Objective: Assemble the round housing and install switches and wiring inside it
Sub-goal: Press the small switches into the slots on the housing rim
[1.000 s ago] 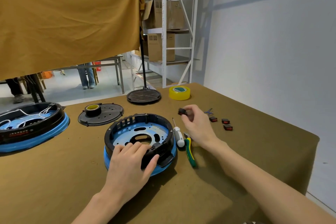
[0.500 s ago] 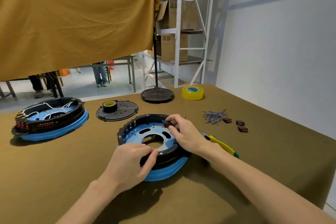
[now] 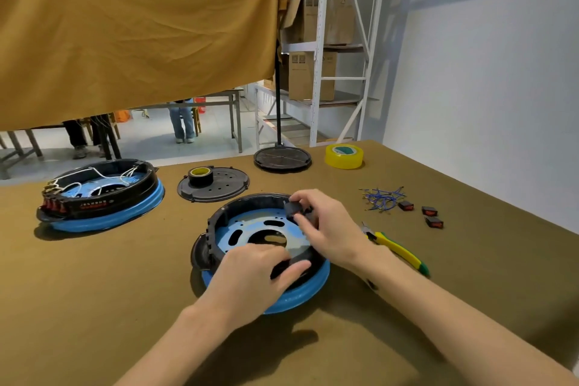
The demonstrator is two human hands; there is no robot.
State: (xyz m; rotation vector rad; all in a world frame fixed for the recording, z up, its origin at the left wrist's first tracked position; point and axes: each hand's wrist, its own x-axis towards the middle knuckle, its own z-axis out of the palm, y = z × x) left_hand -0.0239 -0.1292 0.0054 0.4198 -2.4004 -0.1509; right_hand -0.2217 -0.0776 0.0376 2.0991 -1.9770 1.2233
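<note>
**Switch held at the housing's far rim**

The round housing [image 3: 250, 229], a black ring on a blue base, sits at the lower centre of the frame on the brown counter [image 3: 94, 307]. The left hand [image 3: 250, 279] grips the near rim, thumb curled over the outer wall and fingers inside. The right hand [image 3: 326, 229] pinches a small black switch [image 3: 293, 209] between thumb and fingers, holding it against the inner side of the far right rim.

To the right of centre lie a tangle of blue wires [image 3: 380, 199] and, just beside it, three more black-and-red switches [image 3: 423, 214]. A yellow-handled tool [image 3: 398, 249] lies near the right wrist. At the left of the frame stands a second housing [image 3: 103, 197], with white wiring inside. Between the two, farther up, a black cover plate [image 3: 216, 188] carries a black roll of tape [image 3: 200, 175]. A yellow tape roll [image 3: 344, 156] sits at the upper right of the counter.
</note>
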